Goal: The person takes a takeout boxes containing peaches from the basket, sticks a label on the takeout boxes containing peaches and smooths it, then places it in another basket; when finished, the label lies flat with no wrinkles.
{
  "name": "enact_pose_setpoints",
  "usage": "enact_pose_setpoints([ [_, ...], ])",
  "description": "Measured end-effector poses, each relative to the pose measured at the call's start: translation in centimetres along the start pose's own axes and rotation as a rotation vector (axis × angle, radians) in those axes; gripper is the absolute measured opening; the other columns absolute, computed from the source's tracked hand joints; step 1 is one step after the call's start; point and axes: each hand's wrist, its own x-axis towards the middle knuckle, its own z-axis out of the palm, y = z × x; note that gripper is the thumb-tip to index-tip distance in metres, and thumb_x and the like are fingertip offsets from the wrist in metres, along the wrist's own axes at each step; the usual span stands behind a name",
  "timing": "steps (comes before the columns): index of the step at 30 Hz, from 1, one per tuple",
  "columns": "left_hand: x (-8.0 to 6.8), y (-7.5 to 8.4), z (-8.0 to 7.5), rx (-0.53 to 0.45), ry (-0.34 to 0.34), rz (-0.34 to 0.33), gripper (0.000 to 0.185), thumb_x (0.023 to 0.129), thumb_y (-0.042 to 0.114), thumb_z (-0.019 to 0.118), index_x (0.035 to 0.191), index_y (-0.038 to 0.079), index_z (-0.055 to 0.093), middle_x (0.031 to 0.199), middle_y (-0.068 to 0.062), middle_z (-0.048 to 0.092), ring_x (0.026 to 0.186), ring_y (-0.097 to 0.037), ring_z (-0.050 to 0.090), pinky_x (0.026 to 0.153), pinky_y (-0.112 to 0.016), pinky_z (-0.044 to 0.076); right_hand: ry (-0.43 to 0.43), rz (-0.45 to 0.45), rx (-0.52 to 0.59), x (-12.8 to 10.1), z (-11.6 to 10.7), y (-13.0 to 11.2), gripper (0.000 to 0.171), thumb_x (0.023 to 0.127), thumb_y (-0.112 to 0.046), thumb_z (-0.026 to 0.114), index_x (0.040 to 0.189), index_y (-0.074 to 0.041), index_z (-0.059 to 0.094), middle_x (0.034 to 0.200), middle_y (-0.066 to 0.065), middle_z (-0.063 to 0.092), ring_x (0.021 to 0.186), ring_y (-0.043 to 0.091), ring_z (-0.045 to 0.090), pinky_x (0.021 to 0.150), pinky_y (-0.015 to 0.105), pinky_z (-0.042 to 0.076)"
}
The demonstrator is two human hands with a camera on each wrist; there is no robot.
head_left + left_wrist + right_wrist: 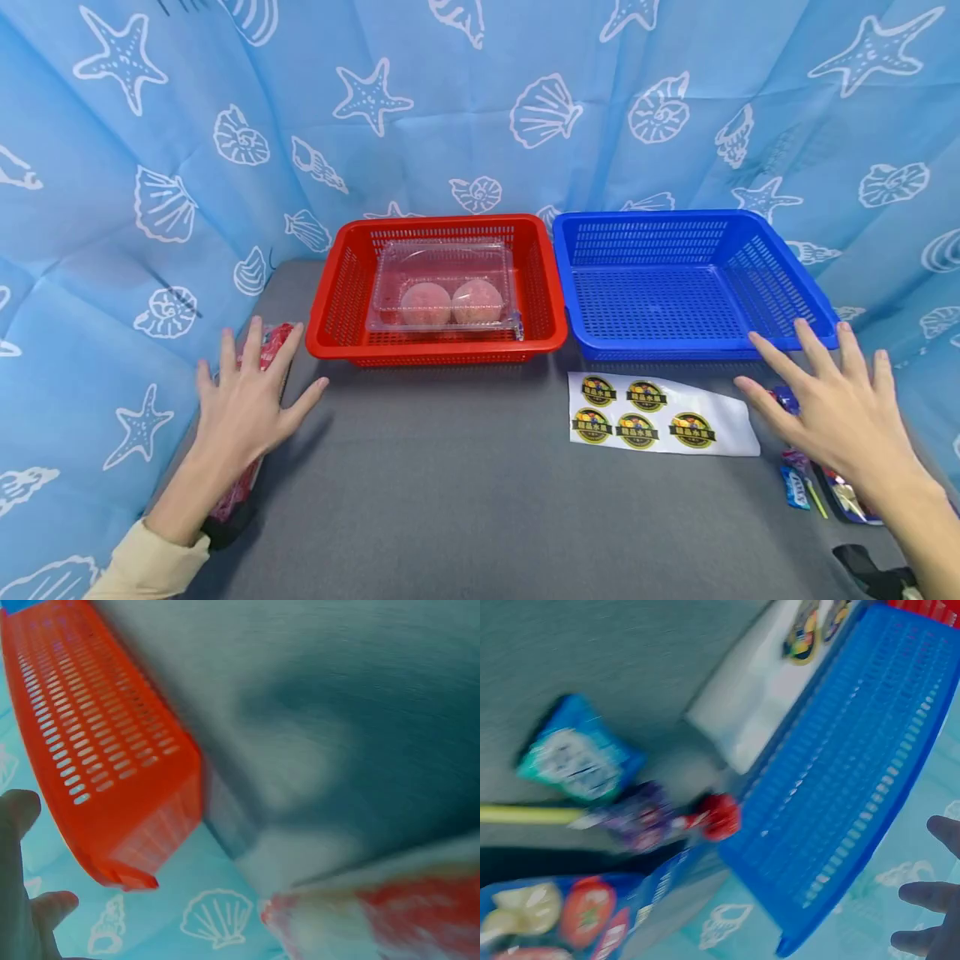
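Both hands hover flat over a grey table, fingers spread and holding nothing. My left hand is above a red snack packet, close to the front left corner of a red basket. That basket contains a clear plastic clamshell box with two pinkish round fruits inside. My right hand is above small packets near the front right corner of a blue basket. A white sheet of round stickers lies in front of the blue basket.
Blue seashell-print cloth walls in the table on three sides. In the right wrist view a light blue sachet, a purple-wrapped lollipop and a blue snack bag lie beside the blue basket. The left wrist view shows the red basket.
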Motion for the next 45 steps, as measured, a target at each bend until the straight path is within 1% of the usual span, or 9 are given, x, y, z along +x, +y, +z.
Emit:
enact_pose_setpoints([
  [6,2.0,0.6,-0.2,-0.080,-0.057,-0.008,0.092,0.092,0.061,0.061,0.165,0.027,0.016,0.167,-0.029,0.014,0.148,-0.062,0.015,0.105,-0.087,0.020,0.060,-0.084,0.050,1.7,-0.5,-2.0,0.070,0.099,-0.060,0.053,0.158,-0.026,0.039,0.161,0.031,0.031,0.154,0.058,0.006,0.117,0.081,0.006],
  [10,3.1,0.8,-0.1,-0.094,-0.057,0.000,0.091,0.092,0.064,0.058,0.165,0.025,0.018,0.167,-0.029,0.016,0.146,-0.062,0.021,0.106,-0.085,0.025,0.085,-0.143,0.072,2.9,-0.6,-3.6,0.069,0.097,-0.060,0.056,0.155,-0.024,0.045,0.160,0.030,0.035,0.153,0.058,0.012,0.117,0.081,0.011],
  [14,4.2,0.9,0.1,-0.170,-0.093,-0.023,0.093,0.093,0.065,0.057,0.165,0.026,0.014,0.169,-0.027,0.011,0.148,-0.060,0.021,0.105,-0.085,0.028,0.103,-0.189,0.108,3.8,-0.7,-5.4,0.066,0.096,-0.056,0.061,0.153,-0.024,0.048,0.159,0.030,0.037,0.153,0.057,0.017,0.117,0.080,0.016],
  [18,5.4,1.1,0.5,-0.280,-0.137,-0.066,0.100,0.090,0.066,0.061,0.166,0.028,0.007,0.172,-0.024,0.001,0.150,-0.058,0.017,0.103,-0.083,0.033,0.105,-0.225,0.150,5.1,-0.7,-7.6,0.065,0.094,-0.051,0.067,0.151,-0.023,0.051,0.159,0.029,0.038,0.152,0.057,0.021,0.115,0.080,0.022],
  [23,6.8,1.5,1.2,-0.389,-0.147,-0.104,0.111,0.085,0.067,0.067,0.166,0.031,0.000,0.172,-0.020,-0.008,0.152,-0.056,0.014,0.102,-0.079,0.040,0.096,-0.276,0.199,7.0,-0.6,-10.9,0.062,0.094,-0.046,0.069,0.149,-0.023,0.053,0.159,0.026,0.041,0.150,0.057,0.026,0.113,0.079,0.026],
  [29,8.0,2.2,1.6,-0.473,-0.191,-0.082,0.115,0.082,0.065,0.073,0.165,0.033,0.000,0.173,-0.016,-0.007,0.154,-0.048,0.014,0.104,-0.072,0.045,0.080,-0.339,0.268,9.3,-0.1,-14.8,0.062,0.096,-0.045,0.067,0.151,-0.022,0.052,0.160,0.024,0.041,0.149,0.054,0.031,0.115,0.075,0.030],
  [35,8.6,2.3,2.0,-0.514,-0.208,-0.076,0.116,0.081,0.062,0.076,0.166,0.031,0.003,0.173,-0.017,-0.001,0.155,-0.046,0.016,0.105,-0.070,0.045,0.043,-0.332,0.382,11.5,0.0,-18.4,0.064,0.095,-0.044,0.069,0.152,-0.021,0.050,0.160,0.022,0.040,0.146,0.045,0.037,0.107,0.068,0.045],
  [41,8.6,2.2,2.4,-0.591,-0.195,-0.120,0.117,0.078,0.060,0.080,0.166,0.022,0.012,0.167,-0.019,0.021,0.147,-0.042,0.031,0.099,-0.062,0.055,-0.046,-0.316,0.532,13.6,0.3,-21.1,0.070,0.094,-0.041,0.071,0.155,-0.019,0.045,0.161,0.022,0.038,0.145,0.044,0.038,0.112,0.067,0.042],
  [45,8.5,2.1,2.8,-0.616,-0.203,-0.137,0.119,0.079,0.061,0.079,0.166,0.020,0.010,0.158,-0.018,0.035,0.140,-0.038,0.038,0.094,-0.056,0.059,-0.088,-0.327,0.611,14.6,0.8,-22.8,0.076,0.090,-0.039,0.075,0.156,-0.017,0.043,0.159,0.022,0.040,0.144,0.042,0.042,0.114,0.064,0.042],
])
